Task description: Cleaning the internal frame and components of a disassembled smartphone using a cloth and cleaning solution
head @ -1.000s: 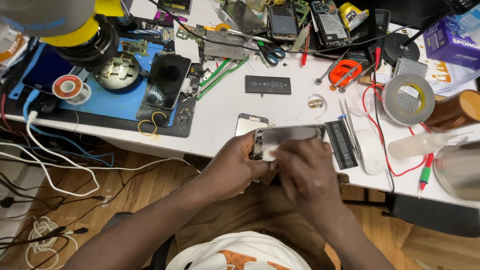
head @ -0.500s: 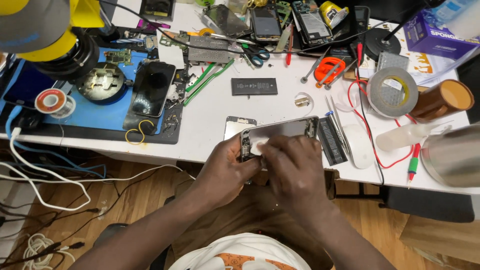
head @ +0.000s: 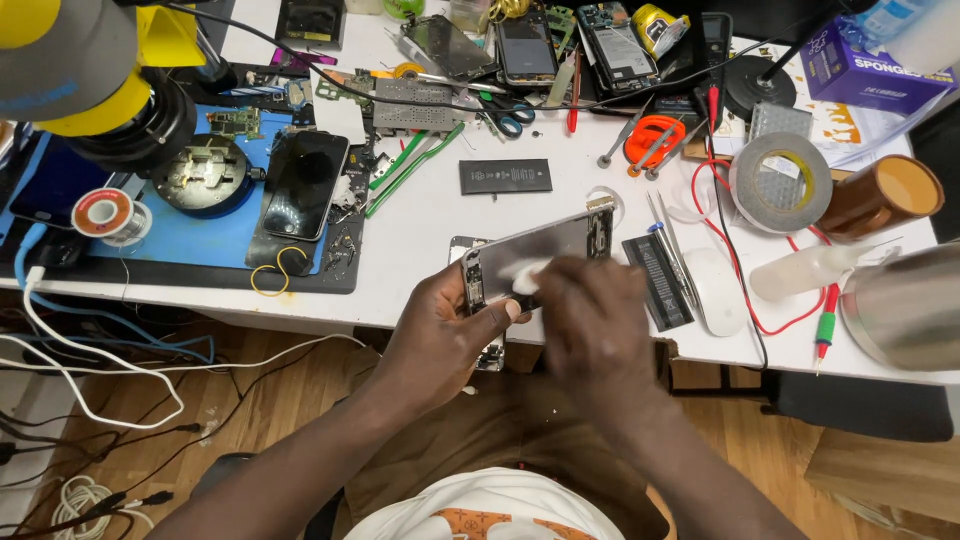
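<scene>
My left hand (head: 440, 335) grips the near end of an opened phone body (head: 560, 245), held tilted above the white table's (head: 420, 220) front edge. Its inner metal face is turned up. My right hand (head: 595, 320) presses a small white wad (head: 522, 279) against that inner face, and its blurred fingers cover the lower right of the phone. Below the left hand, another phone part (head: 489, 353) lies at the table edge, mostly hidden.
A black battery (head: 505, 176) and a second dark battery (head: 657, 282) lie close by. Tweezers (head: 670, 250), a white squeeze bottle (head: 805, 270), tape rolls (head: 780, 182), a blue mat with a black phone (head: 303, 183), several phone parts and cables surround the hands.
The view has shifted slightly. My right hand has slid across the phone's inner face with the white wad, while my left hand keeps its hold on the phone.
</scene>
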